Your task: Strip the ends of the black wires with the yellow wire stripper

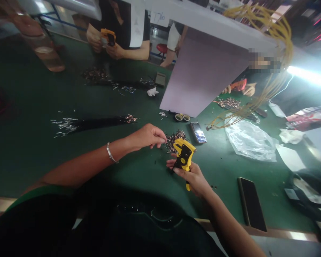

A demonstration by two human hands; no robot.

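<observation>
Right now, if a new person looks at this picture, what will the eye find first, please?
The yellow wire stripper stands out first, held in the right hand at lower centre, beside the left hand above a heap of small metal-ended wire pieces. At upper right, a bundle of yellow wires drapes over the end of the white partition board.

The right hand (pixel 189 175) grips a yellow wire stripper (pixel 184 154).
</observation>
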